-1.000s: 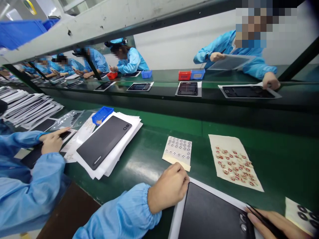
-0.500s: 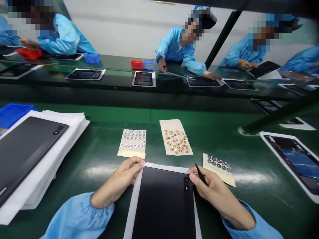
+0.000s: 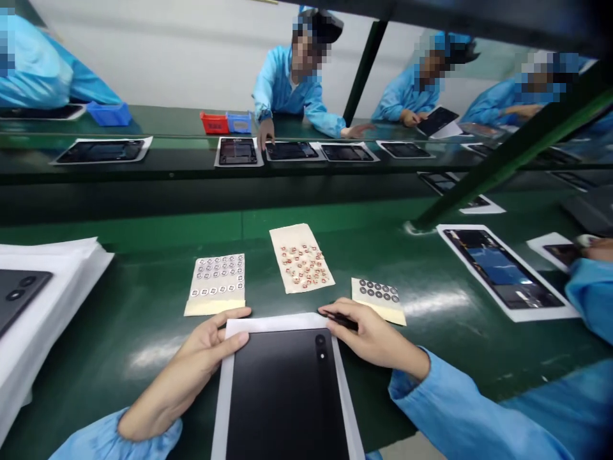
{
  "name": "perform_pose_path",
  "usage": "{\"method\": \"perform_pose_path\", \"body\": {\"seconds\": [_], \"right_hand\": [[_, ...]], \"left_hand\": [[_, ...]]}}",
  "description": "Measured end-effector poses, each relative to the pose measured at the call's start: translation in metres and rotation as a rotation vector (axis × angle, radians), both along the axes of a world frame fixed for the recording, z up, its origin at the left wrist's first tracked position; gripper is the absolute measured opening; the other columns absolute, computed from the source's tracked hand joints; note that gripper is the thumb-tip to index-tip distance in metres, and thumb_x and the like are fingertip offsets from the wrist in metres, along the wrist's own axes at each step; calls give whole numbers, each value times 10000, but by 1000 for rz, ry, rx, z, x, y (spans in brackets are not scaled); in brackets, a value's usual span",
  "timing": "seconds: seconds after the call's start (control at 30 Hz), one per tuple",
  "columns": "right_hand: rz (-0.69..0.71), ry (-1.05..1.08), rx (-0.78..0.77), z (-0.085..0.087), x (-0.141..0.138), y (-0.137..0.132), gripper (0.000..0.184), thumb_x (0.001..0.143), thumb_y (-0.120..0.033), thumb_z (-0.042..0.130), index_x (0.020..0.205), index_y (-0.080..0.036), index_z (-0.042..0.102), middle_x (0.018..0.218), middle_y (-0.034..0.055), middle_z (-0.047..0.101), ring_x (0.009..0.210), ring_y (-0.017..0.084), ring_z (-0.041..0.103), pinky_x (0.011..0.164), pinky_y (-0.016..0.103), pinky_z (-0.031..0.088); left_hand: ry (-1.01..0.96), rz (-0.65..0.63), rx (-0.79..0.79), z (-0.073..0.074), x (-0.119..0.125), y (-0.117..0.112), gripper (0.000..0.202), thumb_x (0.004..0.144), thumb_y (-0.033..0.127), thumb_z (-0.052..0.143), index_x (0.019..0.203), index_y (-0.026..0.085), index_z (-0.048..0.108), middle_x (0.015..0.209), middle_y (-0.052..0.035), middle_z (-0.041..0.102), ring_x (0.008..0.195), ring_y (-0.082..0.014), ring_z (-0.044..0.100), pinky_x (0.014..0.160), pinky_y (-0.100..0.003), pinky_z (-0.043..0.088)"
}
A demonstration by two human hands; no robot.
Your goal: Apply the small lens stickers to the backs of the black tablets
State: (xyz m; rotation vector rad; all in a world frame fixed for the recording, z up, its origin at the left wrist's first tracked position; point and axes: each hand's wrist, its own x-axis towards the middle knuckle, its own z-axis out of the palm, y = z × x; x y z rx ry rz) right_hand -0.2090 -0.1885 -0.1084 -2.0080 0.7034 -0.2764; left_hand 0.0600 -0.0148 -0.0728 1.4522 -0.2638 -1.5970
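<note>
My left hand (image 3: 204, 348) rests open on the upper left corner of a black tablet back (image 3: 282, 402), which lies on a white sheet (image 3: 272, 324). My right hand (image 3: 371, 332) grips black tweezers (image 3: 342, 321) near the upper right of the tablet, close to its camera openings (image 3: 320, 348). Just beyond the tablet lie a sheet of small white ring stickers (image 3: 218, 284), a sheet of red-marked stickers (image 3: 301, 259) and a sheet of black ring stickers (image 3: 377, 297). None of them touches my hands.
A stack of white sheets with a dark tablet (image 3: 16, 292) lies left. A tablet with its inner side up (image 3: 502, 271) lies right, near a neighbour's hand (image 3: 591, 248). A green post (image 3: 507, 153) slants above. People in blue gowns work beyond.
The view has swung right across the bench. Both hands have come to the tablet's top edge, and the tweezers now lie flatter, pointing left, instead of upright.
</note>
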Motion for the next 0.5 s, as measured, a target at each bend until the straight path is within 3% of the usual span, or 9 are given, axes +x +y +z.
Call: {"method": "perform_pose_path", "body": {"seconds": [0.13, 0.23, 0.37, 0.5], "right_hand": [[17, 16, 24, 0, 1, -3, 176, 971, -297, 603, 987, -166, 719, 940, 52, 663, 865, 145, 628, 783, 260, 491], [-71, 10, 25, 2, 2, -3, 287, 997, -375, 568, 860, -137, 653, 833, 41, 629, 776, 130, 583, 709, 244, 466], [-134, -52, 56, 7, 4, 0, 316, 1018, -423, 531, 948, -139, 652, 875, 48, 650, 814, 140, 606, 742, 250, 498], [-25, -139, 216, 6, 11, 0, 331, 982, -413, 590, 1156, -146, 679, 1117, 92, 701, 1098, 196, 660, 1001, 322, 513]], "left_hand": [[8, -5, 34, 0, 3, 0, 898, 736, 410, 897, 1471, 212, 421, 1111, -79, 755, 939, -204, 745, 836, -289, 610], [4, -9, 52, -2, 4, 1, 868, 761, 413, 878, 1478, 230, 425, 1078, -65, 756, 937, -206, 745, 820, -287, 616], [-5, -10, 72, -4, 5, 0, 892, 751, 411, 886, 1491, 227, 423, 1078, -70, 759, 923, -201, 743, 813, -281, 622], [-26, -21, 98, -5, 6, -2, 886, 747, 418, 887, 1493, 236, 445, 1134, -84, 752, 944, -213, 742, 802, -282, 626]]}}
